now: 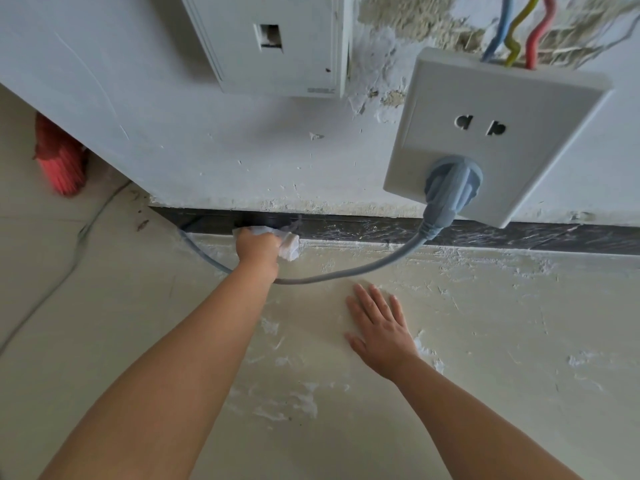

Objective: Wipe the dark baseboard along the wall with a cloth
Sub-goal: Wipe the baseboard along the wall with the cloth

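Note:
The dark baseboard (pixel 485 235) runs along the foot of the white wall, streaked with white plaster marks to the right. My left hand (pixel 258 245) is shut on a white cloth (pixel 289 244) and presses it against the baseboard near its left end. The cloth sticks out to the right of my fist. My right hand (pixel 379 327) lies flat on the floor, fingers spread, holding nothing, well short of the baseboard.
A grey plug (pixel 450 188) sits in a white wall socket (pixel 495 133); its cable (pixel 346 273) loops over the floor under my left wrist. A white box (pixel 277 43) hangs on the wall. A red broom head (pixel 60 161) stands at the left. The floor (pixel 485 341) is plaster-smeared.

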A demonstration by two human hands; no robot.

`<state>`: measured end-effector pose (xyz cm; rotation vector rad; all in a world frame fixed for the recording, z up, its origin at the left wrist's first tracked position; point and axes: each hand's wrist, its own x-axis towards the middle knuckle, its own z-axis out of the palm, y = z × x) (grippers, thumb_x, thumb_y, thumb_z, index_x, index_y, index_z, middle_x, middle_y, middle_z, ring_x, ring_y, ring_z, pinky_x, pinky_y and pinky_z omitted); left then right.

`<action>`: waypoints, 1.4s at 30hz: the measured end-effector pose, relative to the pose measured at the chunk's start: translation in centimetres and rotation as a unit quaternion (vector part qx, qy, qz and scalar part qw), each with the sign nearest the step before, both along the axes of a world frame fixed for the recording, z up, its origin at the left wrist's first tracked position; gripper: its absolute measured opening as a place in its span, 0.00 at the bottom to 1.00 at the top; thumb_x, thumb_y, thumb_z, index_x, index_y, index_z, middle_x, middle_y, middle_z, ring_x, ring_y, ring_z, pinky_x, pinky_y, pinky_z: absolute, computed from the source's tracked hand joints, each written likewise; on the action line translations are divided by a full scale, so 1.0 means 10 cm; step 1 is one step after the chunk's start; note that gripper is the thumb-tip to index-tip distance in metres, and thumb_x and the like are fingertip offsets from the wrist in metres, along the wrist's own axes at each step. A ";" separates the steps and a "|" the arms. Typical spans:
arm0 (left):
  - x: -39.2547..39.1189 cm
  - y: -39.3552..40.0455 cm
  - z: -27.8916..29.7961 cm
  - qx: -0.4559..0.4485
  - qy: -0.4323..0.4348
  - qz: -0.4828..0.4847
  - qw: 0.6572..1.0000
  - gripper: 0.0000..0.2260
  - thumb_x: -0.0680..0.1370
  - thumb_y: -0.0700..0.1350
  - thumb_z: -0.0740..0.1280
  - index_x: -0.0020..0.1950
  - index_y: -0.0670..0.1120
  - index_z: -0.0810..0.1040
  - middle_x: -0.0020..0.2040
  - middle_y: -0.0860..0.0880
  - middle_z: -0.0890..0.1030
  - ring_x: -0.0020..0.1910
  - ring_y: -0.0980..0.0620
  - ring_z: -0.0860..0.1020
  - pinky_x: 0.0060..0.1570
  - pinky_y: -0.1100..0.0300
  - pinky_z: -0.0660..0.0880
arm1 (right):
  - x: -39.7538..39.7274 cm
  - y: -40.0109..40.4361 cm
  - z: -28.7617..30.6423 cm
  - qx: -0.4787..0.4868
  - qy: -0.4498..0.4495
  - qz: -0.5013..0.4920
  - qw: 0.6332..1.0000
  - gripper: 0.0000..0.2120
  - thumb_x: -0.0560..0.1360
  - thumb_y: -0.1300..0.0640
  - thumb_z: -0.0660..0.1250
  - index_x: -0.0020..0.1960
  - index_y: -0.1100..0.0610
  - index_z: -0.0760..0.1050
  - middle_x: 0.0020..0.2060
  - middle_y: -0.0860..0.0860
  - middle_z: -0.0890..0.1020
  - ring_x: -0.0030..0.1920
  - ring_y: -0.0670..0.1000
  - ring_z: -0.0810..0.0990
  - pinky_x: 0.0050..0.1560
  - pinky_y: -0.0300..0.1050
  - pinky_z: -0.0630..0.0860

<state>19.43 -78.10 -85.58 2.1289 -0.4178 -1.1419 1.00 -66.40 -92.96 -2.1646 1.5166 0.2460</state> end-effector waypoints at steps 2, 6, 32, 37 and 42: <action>-0.10 0.02 0.06 0.002 0.053 -0.043 0.998 0.12 0.75 0.30 0.60 0.58 0.34 0.71 0.49 0.42 0.76 0.52 0.46 0.74 0.43 0.57 0.74 | 0.00 0.00 -0.01 -0.004 0.001 0.000 1.000 0.29 0.79 0.44 0.49 0.75 0.50 0.42 0.74 0.48 0.37 0.73 0.51 0.34 0.63 0.47 0.23; -0.17 0.06 0.15 -0.019 0.098 -0.126 0.987 0.06 0.72 0.27 0.59 0.45 0.35 0.71 0.40 0.42 0.71 0.40 0.46 0.72 0.36 0.60 0.65 | 0.01 -0.01 -0.01 -0.008 0.006 0.004 1.000 0.29 0.79 0.43 0.49 0.75 0.49 0.41 0.74 0.47 0.37 0.73 0.51 0.35 0.64 0.47 0.24; -0.94 1.65 0.32 -0.034 -0.223 -0.066 0.972 0.20 0.75 0.36 0.62 0.68 0.42 0.68 0.62 0.39 0.76 0.58 0.39 0.75 0.51 0.62 0.64 | -0.88 -0.52 0.26 0.059 0.086 0.303 0.947 0.30 0.79 0.44 0.50 0.74 0.49 0.40 0.74 0.48 0.37 0.74 0.50 0.37 0.72 0.52 0.37; -1.26 1.76 0.30 -0.008 -0.249 -0.098 0.963 0.22 0.75 0.35 0.61 0.69 0.43 0.65 0.59 0.37 0.77 0.56 0.37 0.75 0.49 0.59 0.63 | -1.10 -0.45 0.23 0.056 0.091 0.319 0.942 0.30 0.79 0.44 0.50 0.74 0.51 0.39 0.74 0.50 0.38 0.74 0.51 0.37 0.72 0.51 0.36; -1.36 1.88 0.17 -0.014 -0.258 -0.099 0.961 0.21 0.75 0.35 0.60 0.68 0.43 0.68 0.60 0.39 0.77 0.57 0.39 0.75 0.50 0.60 0.63 | -1.16 -0.34 0.12 0.029 0.057 0.296 0.953 0.31 0.79 0.43 0.51 0.74 0.51 0.40 0.74 0.50 0.40 0.74 0.53 0.36 0.67 0.47 0.27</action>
